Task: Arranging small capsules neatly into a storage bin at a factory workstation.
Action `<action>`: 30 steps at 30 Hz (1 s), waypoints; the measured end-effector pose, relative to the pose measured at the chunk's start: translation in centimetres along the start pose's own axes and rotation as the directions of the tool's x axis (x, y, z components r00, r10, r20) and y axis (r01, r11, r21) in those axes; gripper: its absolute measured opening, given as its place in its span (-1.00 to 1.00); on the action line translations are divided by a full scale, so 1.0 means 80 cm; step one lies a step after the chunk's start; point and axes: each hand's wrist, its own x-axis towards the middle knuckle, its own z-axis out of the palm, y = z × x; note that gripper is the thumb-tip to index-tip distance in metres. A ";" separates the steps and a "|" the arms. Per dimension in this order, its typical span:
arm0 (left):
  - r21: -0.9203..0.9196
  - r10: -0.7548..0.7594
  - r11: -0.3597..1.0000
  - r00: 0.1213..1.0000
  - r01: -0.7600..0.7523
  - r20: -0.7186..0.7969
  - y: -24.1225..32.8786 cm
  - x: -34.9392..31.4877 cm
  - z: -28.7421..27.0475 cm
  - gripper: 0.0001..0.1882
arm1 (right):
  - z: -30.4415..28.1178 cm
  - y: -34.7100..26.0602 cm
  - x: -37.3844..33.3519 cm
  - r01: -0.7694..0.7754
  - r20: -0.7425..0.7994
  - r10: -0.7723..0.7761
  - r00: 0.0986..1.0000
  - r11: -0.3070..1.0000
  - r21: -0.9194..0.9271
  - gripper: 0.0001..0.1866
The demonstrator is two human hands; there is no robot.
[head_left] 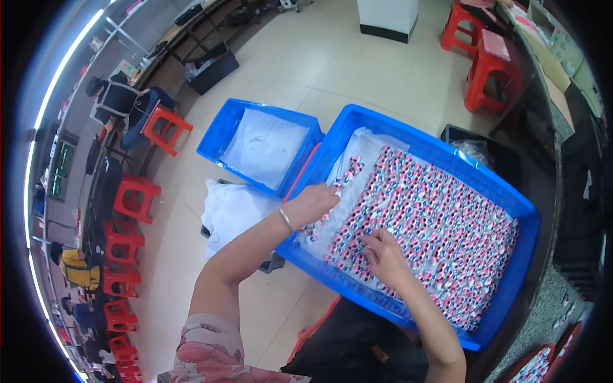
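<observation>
Pink packets [434, 217] (crate-packed), right hand [386, 255] flat, touching

Tiled floor [332, 64] — blue crates [511, 198], red stools [488, 70], seemingly.

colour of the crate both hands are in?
Bright blue crate, white liner inside; head view shows it.

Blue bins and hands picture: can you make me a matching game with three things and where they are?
Things:
1. left hand
2. right hand
3. smaller blue bin

Places or states:
A. holds only a white liner sheet
B. on the pink pieces in the middle of the big blue bin
C. at the big bin's left edge

Pairs: 1-C, 2-B, 3-A
</observation>
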 end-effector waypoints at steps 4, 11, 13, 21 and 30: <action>-0.329 -0.111 0.939 0.994 0.100 -0.012 -0.008 0.040 -0.018 -0.74 | -0.013 0.009 0.015 -0.020 0.004 0.019 1.000 0.997 0.072 -0.71; -0.687 -0.415 0.705 0.888 0.176 -0.199 -0.037 0.175 -0.010 -0.76 | -0.027 0.056 0.075 -0.042 -0.104 0.042 0.994 0.999 0.002 -0.73; -0.582 -0.343 0.801 0.905 0.142 -0.251 -0.052 0.197 0.005 -0.78 | -0.030 0.077 0.094 0.000 -0.131 -0.010 0.991 0.997 -0.078 -0.72; -0.483 -0.220 0.875 0.883 -0.009 -0.415 -0.060 0.206 0.043 -0.79 | -0.039 0.105 0.192 -0.022 -0.242 -0.104 0.965 0.885 -0.466 -0.57; -0.572 -0.387 0.820 0.716 -0.022 -0.582 -0.058 0.209 0.042 -0.87 | -0.021 0.121 0.239 -0.020 -0.148 -0.075 0.986 0.833 -0.553 -0.55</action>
